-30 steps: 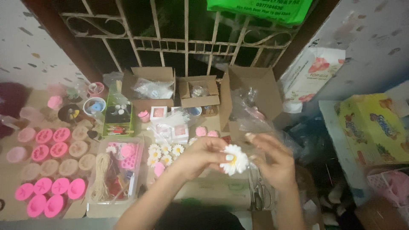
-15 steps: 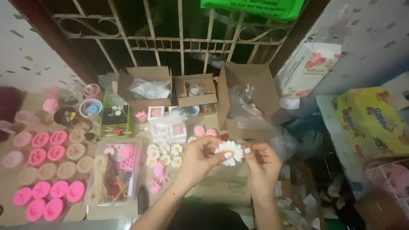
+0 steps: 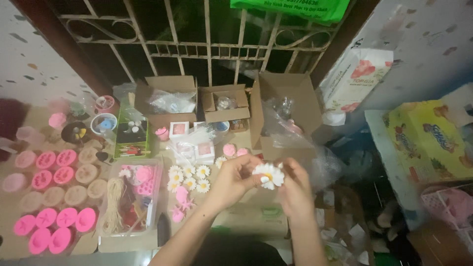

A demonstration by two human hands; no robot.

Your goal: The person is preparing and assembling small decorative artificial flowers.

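- Both hands, left hand [image 3: 235, 178] and right hand [image 3: 294, 184], hold a pinching grip on the white daisy [image 3: 269, 175] at centre.
- Clear tray [image 3: 129, 199] at 8 o'clock holds twine and pink pieces.
- Open cardboard box [image 3: 286, 111] at 12 o'clock holds plastic bags.

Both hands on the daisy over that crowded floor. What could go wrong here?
1. The daisy is pinched only at its edges by the left hand and right hand; petals may bend, or it may slip.
2. If dropped, it would likely land among the small daisies and pink pieces just below the left hand.
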